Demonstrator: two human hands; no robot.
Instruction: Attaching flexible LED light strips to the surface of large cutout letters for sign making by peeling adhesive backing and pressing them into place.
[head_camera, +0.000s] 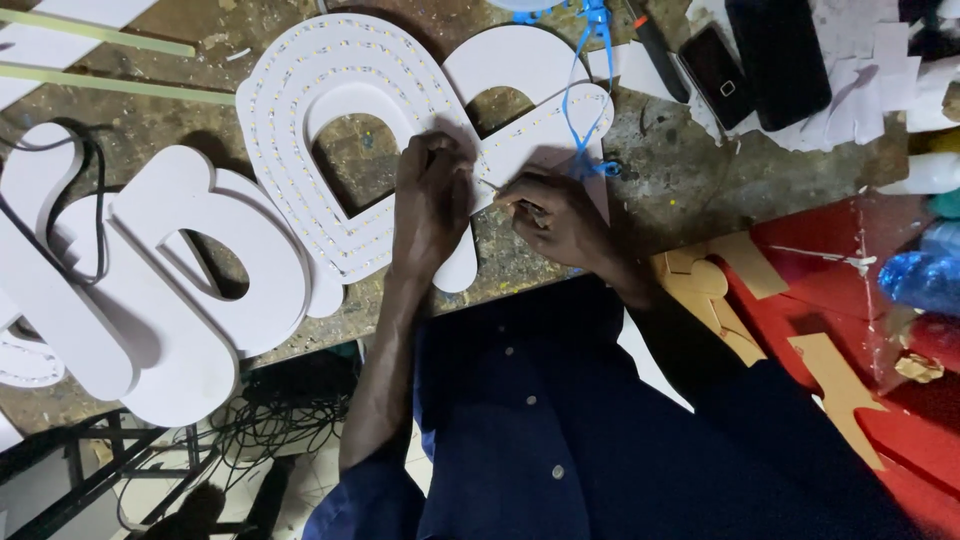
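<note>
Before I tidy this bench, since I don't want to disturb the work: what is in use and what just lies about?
In use:
left hand pressing the white light-strip panel
right hand pinching a thin tool
blue wire

Lying about:
white block letters
two phones
paper scraps
red sheet

thin tool (508, 196) mostly hidden in right hand (560, 215), white letter (60, 310) cut off left
</note>
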